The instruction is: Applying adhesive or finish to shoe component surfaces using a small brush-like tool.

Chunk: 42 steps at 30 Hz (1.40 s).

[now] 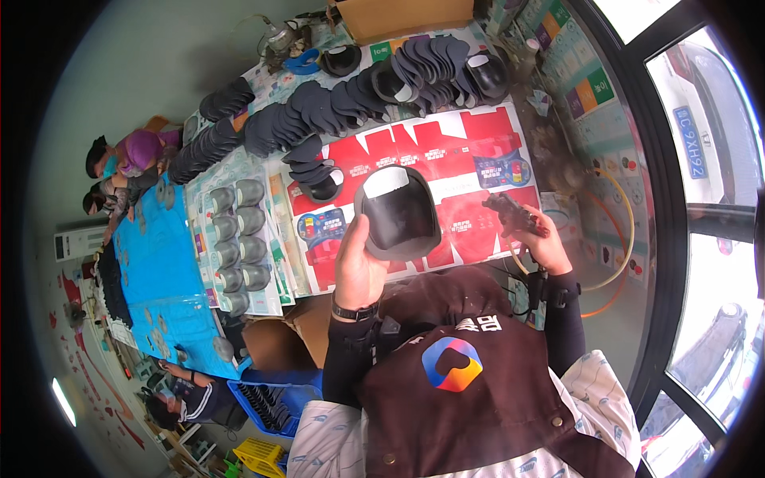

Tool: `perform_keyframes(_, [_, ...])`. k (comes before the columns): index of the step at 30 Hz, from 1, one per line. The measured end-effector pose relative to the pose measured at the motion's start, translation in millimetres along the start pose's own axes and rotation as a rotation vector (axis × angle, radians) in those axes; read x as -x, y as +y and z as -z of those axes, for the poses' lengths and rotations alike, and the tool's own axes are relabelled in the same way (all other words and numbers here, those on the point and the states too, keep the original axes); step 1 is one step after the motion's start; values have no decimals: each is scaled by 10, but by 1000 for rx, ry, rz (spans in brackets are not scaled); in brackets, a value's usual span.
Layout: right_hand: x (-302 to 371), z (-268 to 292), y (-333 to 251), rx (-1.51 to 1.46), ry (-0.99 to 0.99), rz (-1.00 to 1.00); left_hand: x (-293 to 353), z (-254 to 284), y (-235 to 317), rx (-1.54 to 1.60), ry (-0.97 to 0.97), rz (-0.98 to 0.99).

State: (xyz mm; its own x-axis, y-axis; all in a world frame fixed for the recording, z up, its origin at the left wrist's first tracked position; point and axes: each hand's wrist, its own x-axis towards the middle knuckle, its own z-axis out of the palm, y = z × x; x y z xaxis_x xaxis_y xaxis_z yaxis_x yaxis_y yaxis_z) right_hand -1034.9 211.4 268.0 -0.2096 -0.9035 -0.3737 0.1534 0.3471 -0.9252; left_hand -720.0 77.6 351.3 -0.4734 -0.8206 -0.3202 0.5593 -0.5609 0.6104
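Left hand (360,267) grips a black mask shell (398,211), fingers wrapped around its edge, held above the red flattened cartons (470,151). Right hand (546,239) is closed on a dark tool (510,211) (glue gun, probably). Stacks of dark shells (351,103) wait behind; most work looks left to do.

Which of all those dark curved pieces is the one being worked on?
Find the red flattened cartons covering the table. Just above their near edge, the left hand holds up one black curved shell. Unlike the stacked ones, it is alone, raised, with a white patch on top.
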Motion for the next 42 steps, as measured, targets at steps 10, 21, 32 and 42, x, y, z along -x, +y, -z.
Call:
perform_keyframes(10, [84, -34, -64, 37, 63, -71, -596, 903, -635, -198, -31, 93])
perform_keyframes(21, [-291, -703, 274, 622, -171, 44, -1364, 2362, -1970, -822, 240, 445])
perform_keyframes(32, [-711, -896, 572, 780, -126, 82, -1237, 2542, -1911, -964, 282, 335])
perform_keyframes(42, [-773, -844, 625, 851, -130, 15, -1208, 2461, -1954, -775, 244, 355])
